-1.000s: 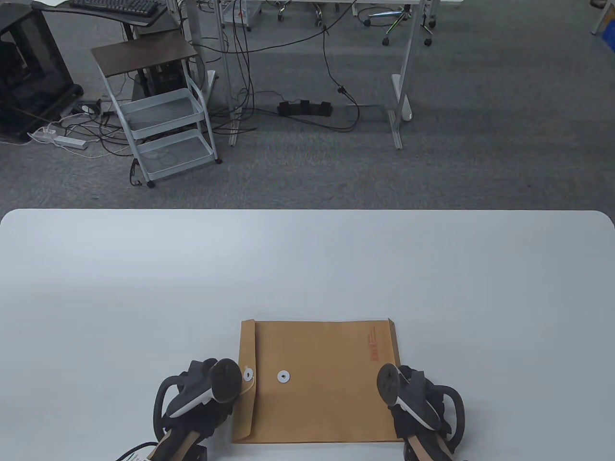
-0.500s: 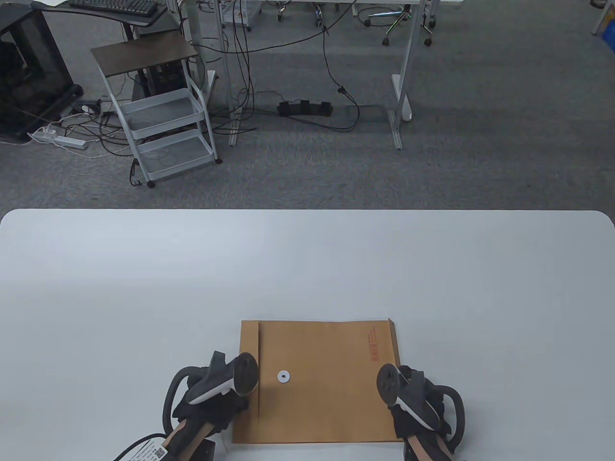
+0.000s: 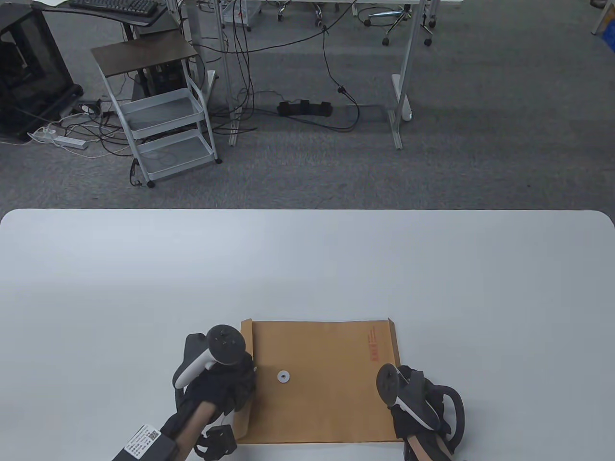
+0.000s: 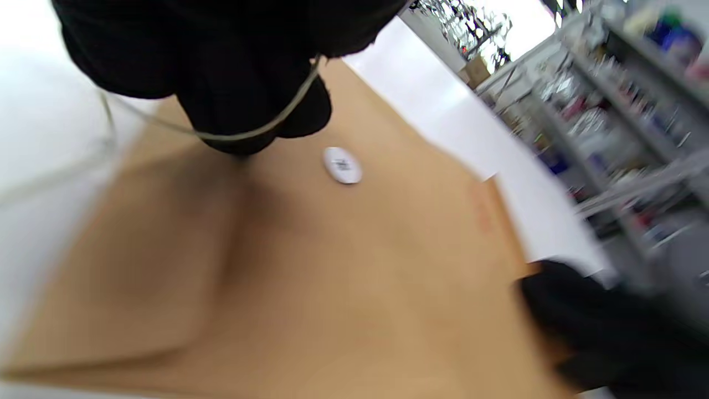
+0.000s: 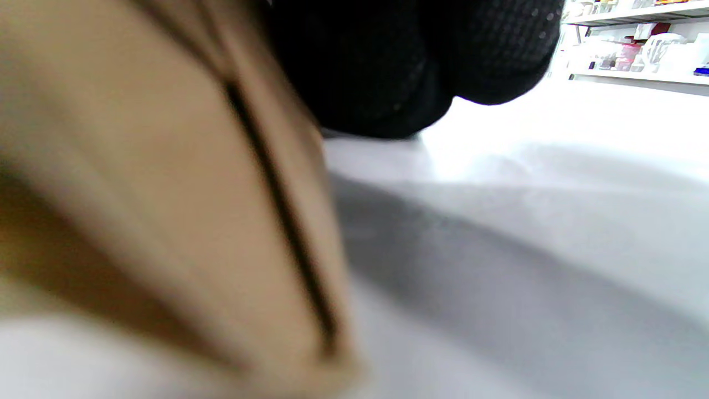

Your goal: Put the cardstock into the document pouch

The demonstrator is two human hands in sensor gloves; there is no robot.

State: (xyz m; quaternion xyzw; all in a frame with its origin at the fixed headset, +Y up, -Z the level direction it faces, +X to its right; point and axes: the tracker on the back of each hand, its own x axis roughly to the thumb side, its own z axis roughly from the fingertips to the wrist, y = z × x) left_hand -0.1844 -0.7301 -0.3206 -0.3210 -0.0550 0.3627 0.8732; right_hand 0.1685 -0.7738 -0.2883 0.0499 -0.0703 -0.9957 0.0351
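White surface (image 3: 307, 269) with rounded far corners. Beyond far edge, grey carpet (image 3: 480, 120). Far left: white wire trolley (image 3: 158, 125) with dark top, black cabinet (image 3: 29, 86), power strip (image 3: 60, 140), tangled cables. White desk legs (image 3: 403, 81), black power brick (image 3: 305, 108), chair casters (image 3: 406, 41) further back. Even light.

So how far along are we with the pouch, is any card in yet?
No cardstock shows in any view. The brown pouch lies flat on the table. The left hand works the flap end beside the white button, a string at its fingers; the right hand rests at the other end. Opening and inserting remain.
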